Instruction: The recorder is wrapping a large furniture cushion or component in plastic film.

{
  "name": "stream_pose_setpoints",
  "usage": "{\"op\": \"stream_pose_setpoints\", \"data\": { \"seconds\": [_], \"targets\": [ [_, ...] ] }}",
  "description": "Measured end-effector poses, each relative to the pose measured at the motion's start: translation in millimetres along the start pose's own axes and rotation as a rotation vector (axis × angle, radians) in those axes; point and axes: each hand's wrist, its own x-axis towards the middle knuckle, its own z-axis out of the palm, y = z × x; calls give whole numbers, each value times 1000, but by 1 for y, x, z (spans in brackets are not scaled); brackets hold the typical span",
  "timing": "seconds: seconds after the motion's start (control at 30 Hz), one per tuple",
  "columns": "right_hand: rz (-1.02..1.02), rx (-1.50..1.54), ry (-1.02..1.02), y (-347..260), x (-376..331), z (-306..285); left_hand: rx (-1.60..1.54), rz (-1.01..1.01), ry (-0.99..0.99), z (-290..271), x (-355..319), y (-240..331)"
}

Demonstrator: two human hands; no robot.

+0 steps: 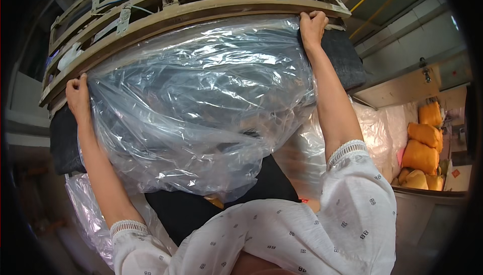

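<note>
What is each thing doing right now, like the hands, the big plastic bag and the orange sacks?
Left hand: closed, gripping the bag's left edge.
Right hand: closed, gripping the bag's right top edge.
Big clear crinkled plastic bag: stretched wide between both hands, wrinkled, hanging down.
Dark flat fabric panel: lying under the bag, mostly covered.
Curved wooden frame: stacked in layers, behind the bag.
Orange stuffed sacks: piled up, closed.

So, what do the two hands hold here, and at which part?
Both hold the clear plastic bag at its upper edge: the left hand grips the left corner, the right hand the right corner, against the dark cushion.
</note>
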Motion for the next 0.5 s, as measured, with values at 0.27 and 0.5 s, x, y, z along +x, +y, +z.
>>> {"op": "stream_pose_setpoints", "data": {
  "seconds": [0.27, 0.5],
  "targets": [
    [-2, 159, 99, -3, 5, 0, -82, 29, 59, -13, -20, 24],
    [-268, 15, -227, 51, 32, -11, -148, 69, 237, -43, -40, 19]
  ]
}}
